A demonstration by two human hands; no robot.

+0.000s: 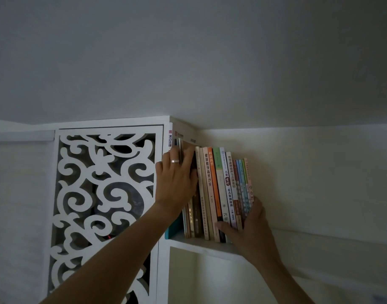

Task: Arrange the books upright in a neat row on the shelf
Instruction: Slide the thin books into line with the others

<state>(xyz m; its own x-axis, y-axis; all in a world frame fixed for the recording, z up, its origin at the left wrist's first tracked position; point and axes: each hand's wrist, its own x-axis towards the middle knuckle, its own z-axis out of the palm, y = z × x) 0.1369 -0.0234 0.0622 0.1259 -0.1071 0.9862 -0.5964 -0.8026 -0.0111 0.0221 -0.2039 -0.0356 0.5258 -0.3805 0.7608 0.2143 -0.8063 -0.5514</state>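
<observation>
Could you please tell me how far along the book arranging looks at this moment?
Mostly done: the books stand spine-out on the shelf. In hand: the left hand presses the left-end books, the right hand braces the right end. Left: straightening the slight lean.

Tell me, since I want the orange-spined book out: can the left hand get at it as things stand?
Probably yes: the left hand rests on books just left of the orange-spined book, whose spine is uncovered, though neighbours press tight on both sides.

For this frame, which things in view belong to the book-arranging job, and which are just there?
Part of the job:
- row of books, mostly upright
- shelf under them
- left hand, resting on the row's left books
- right hand, bracing the row's right end

Just there:
- carved white panel
- wall
</observation>
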